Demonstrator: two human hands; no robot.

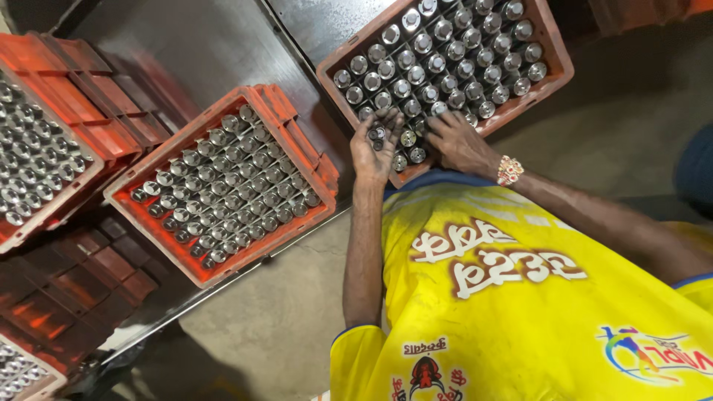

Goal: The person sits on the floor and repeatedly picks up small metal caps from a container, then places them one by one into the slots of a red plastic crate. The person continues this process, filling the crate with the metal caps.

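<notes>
Left hand cupped closed around a few small metal cylinders over near corner of orange crate, right hand open, flat on packed rows; parts look rigid, smooth, likely slippery, so pinch sidewalls.

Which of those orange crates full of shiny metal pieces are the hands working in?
The crate at top right. Both the left hand and right hand are at its near edge; the other crates sit untouched.
</notes>
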